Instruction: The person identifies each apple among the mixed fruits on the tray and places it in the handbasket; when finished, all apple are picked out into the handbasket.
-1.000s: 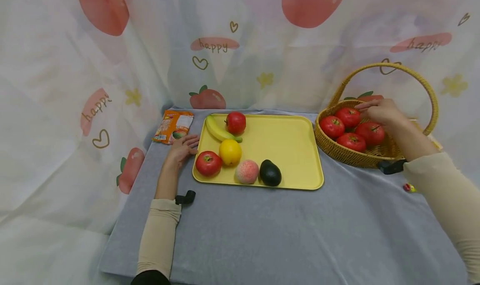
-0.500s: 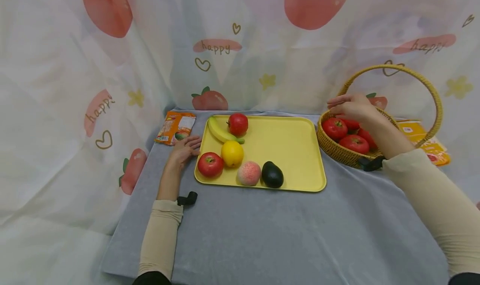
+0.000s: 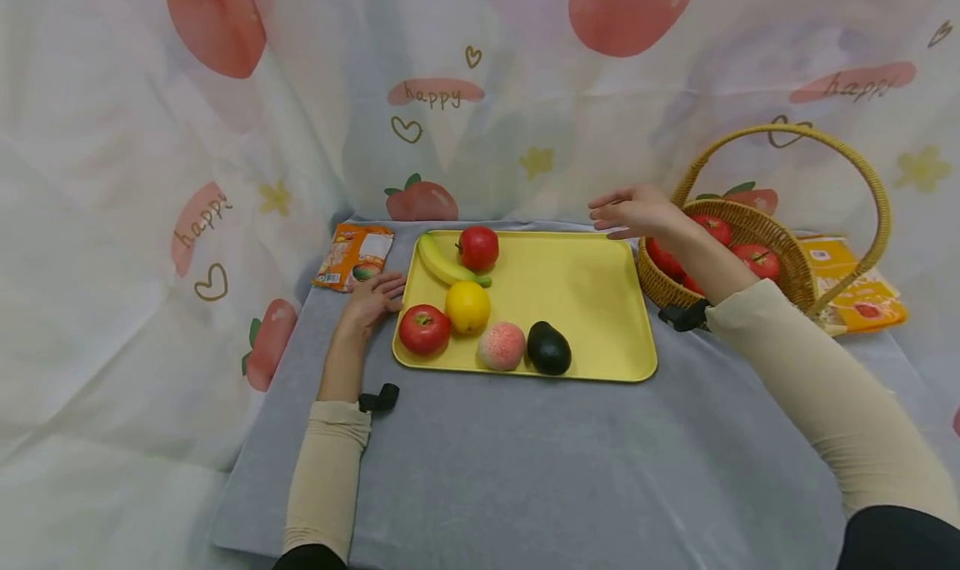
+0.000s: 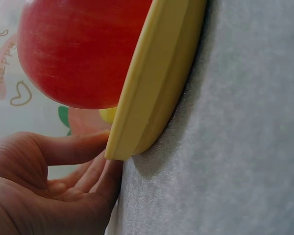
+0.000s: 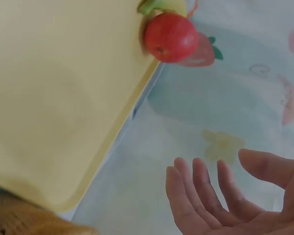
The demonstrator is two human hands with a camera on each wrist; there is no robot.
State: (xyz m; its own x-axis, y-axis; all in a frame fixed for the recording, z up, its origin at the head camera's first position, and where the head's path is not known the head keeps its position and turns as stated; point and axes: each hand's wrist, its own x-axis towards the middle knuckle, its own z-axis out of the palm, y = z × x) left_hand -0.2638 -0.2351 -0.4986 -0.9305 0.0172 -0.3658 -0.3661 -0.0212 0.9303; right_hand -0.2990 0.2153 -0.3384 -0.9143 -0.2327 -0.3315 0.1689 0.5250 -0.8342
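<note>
My left hand [image 3: 371,302] lies at the left edge of a yellow tray [image 3: 592,303], fingers extended. In the left wrist view the thumb tip [image 4: 95,144] meets the tray's rim, close below a red apple [image 4: 83,54]. The tray holds two red apples [image 3: 425,330], a banana [image 3: 442,263], a yellow round fruit [image 3: 468,307], a peach [image 3: 502,346] and an avocado [image 3: 549,348]. My right hand [image 3: 637,212] hangs in the air by the tray's back right corner, fingers loosely bent and nothing in them.
A wicker basket [image 3: 798,274] with a tall handle stands right of the tray, several red fruits [image 3: 756,260] inside. Behind its right side lies a yellow-orange packet [image 3: 862,291]. An orange snack bag [image 3: 352,256] lies left of the tray. A printed curtain [image 3: 300,95] hangs behind the grey-covered table [image 3: 525,462].
My right hand has moved left from above the basket's fruits to the tray's back right corner, uncovering the packet beside the basket. The left hand stays at the tray's edge.
</note>
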